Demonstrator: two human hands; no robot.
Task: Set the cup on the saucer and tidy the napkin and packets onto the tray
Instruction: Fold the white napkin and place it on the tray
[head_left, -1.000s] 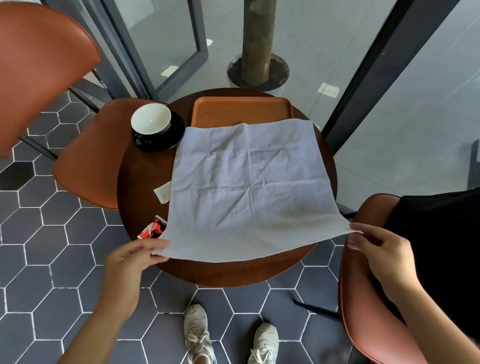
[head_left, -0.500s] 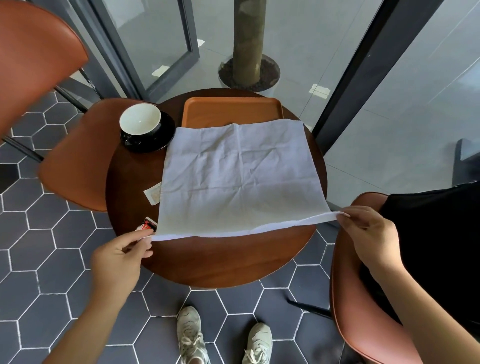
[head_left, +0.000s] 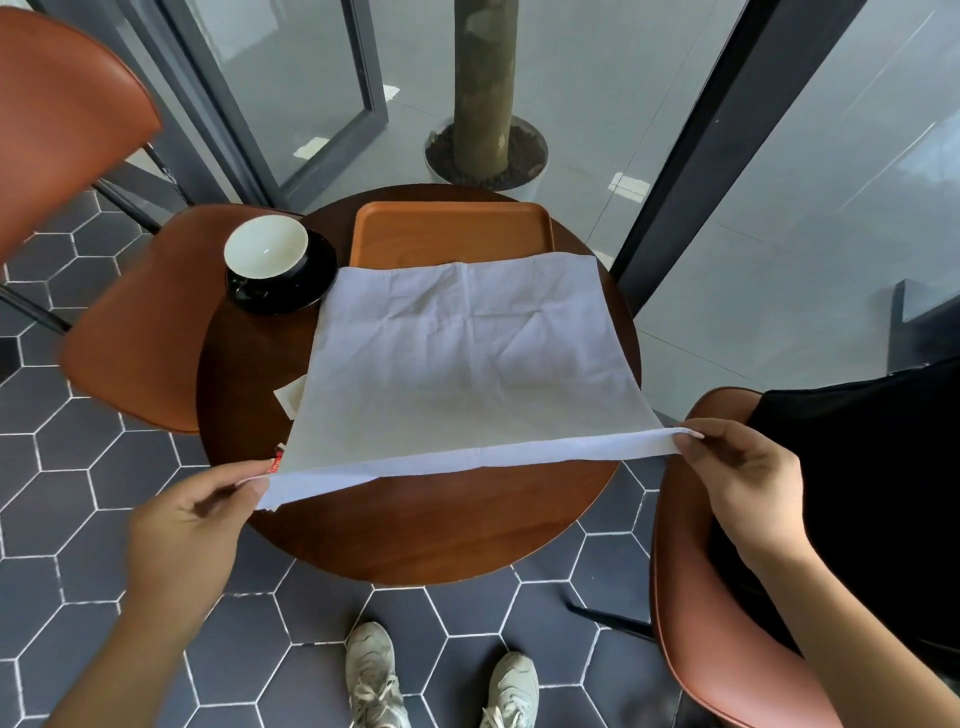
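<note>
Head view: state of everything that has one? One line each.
napkin, unfolded, near edge lifted, far edge over the tray's near edge.
cup, upright, empty, on the saucer.
saucer, flat on the table, under the cup.
tray, flat, no packets on its visible part.
white packet, on table, partly under napkin.
red packet, on table, mostly hidden by napkin.
left hand, pinches napkin's near left corner.
right hand, pinches napkin's near right corner.
</note>
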